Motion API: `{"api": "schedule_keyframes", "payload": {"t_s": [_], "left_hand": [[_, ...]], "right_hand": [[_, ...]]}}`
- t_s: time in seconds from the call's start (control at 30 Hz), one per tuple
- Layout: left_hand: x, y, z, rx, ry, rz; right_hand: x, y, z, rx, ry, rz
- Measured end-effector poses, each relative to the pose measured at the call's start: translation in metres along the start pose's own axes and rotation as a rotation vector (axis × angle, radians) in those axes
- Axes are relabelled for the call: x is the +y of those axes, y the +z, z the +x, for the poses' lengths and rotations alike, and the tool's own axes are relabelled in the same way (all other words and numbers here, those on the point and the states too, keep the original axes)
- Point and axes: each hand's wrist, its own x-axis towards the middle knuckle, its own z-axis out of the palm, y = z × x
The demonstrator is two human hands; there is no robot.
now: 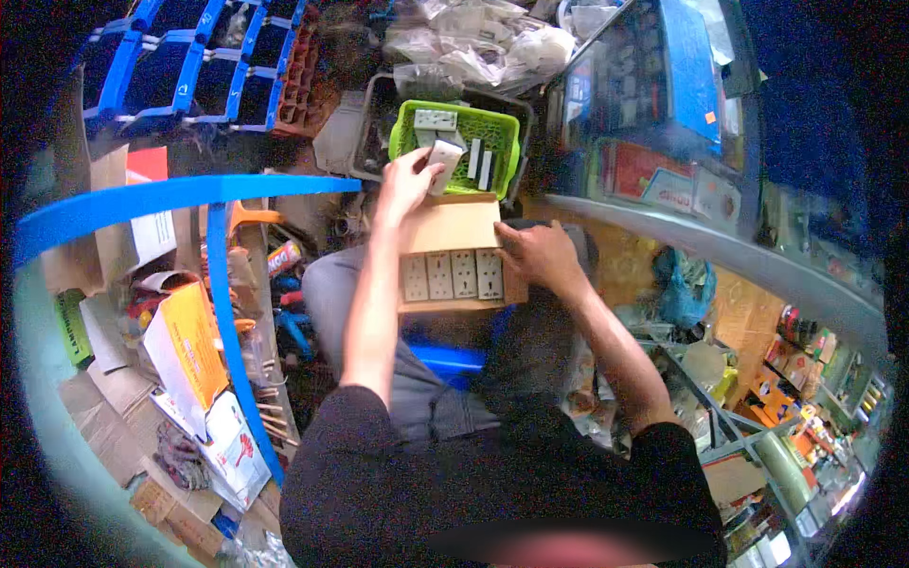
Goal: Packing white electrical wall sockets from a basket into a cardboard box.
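Observation:
My left hand [412,177] grips a white socket unit [444,165] at the near edge of a green plastic basket [514,153]. Inside the basket lie a white multi-socket block [435,121] and a few narrow white pieces [485,169]. On my lap rests an open cardboard box [513,284] with a row of several white socket units [464,274] in it. My right hand [541,250] touches the right corner of the box's raised flap [451,224] with the index finger.
The basket sits on a dark crate [527,113]. Clear plastic bags [490,42] pile up beyond it. Blue bins [188,71] stand at upper left. A blue metal frame [220,188] crosses at left, over cartons. To the right are a glass showcase [625,92] and a metal-edged rail [667,227].

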Motion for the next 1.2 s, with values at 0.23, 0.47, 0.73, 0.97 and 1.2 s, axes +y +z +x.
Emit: {"api": "schedule_keyframes", "payload": {"t_s": [0.23,0.47,0.73,0.97,1.2], "left_hand": [[-0.014,-0.004,-0.169,-0.073,-0.214,-0.239],[-0.048,0.066,-0.184,-0.027,-0.221,0.080],[-0.035,0.059,-0.175,-0.119,-0.101,0.205],[0.038,0.026,-0.068,-0.092,0.101,0.120],[-0.070,0.136,0.096,-0.125,-0.091,0.264]], "right_hand": [[-0.007,-0.008,0.002,0.002,-0.046,-0.020],[-0.012,-0.004,-0.003,0.076,-0.049,-0.010],[-0.010,-0.010,-0.003,0.026,-0.030,0.002],[0.002,-0.004,-0.004,0.044,-0.022,-0.006],[-0.009,-0.003,0.007,-0.025,-0.050,0.028]]}}
